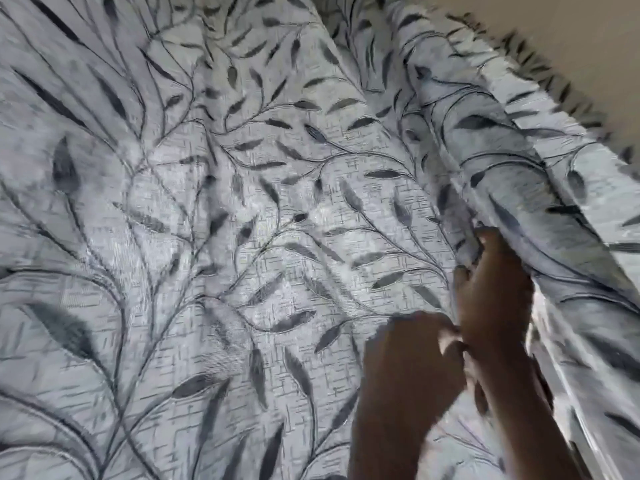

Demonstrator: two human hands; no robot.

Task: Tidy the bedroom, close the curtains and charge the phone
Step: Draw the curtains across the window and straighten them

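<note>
A pale grey curtain with a dark leaf and vine pattern fills almost the whole head view. A second fold of the same curtain hangs at the right, and the two meet along a seam running down to my hands. My right hand grips the curtain edge at that seam, fingers curled into the fabric. Just below and left of it, my left hand pinches the fabric, touching the right hand. No phone is in view.
A beige wall or ceiling shows at the top right, above the curtain's gathered top edge. A bright strip of light shows behind the right fold near my right wrist.
</note>
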